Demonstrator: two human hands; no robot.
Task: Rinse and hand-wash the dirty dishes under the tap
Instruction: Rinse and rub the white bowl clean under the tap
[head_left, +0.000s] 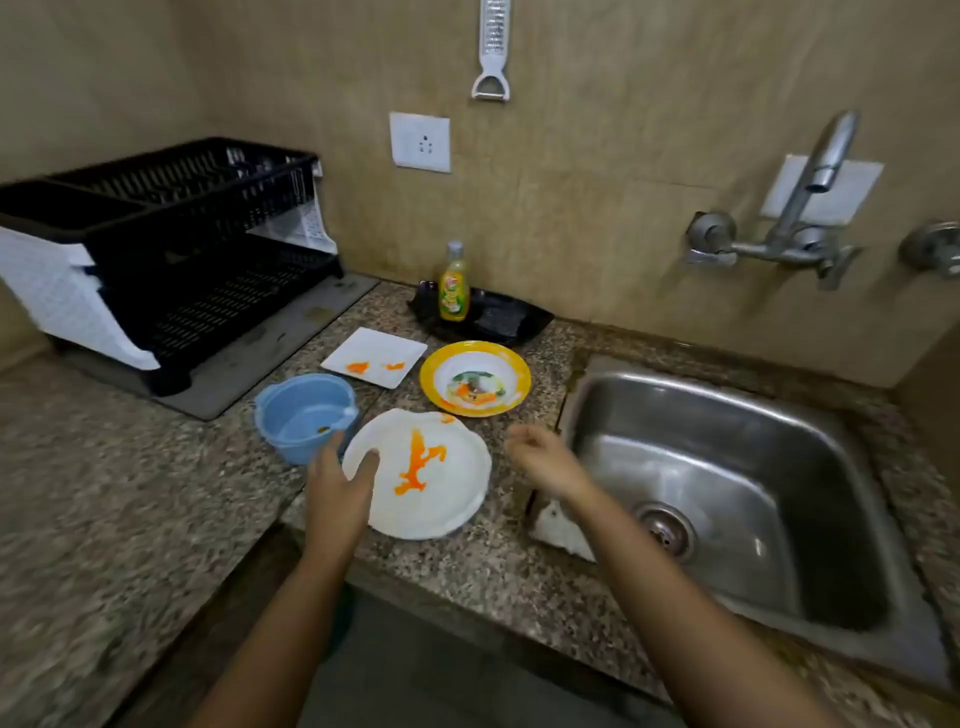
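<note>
Round plate (431, 499): we judge it light, stiff, sauce-slick; we take its clean rim.
Left hand (340, 483): open, thumb on rim.
Right hand (545, 460): loosely curled, empty.

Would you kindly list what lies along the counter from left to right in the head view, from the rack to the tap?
Dish rack → blue bowl → left hand on the round white plate → right hand → sink → tap.
</note>
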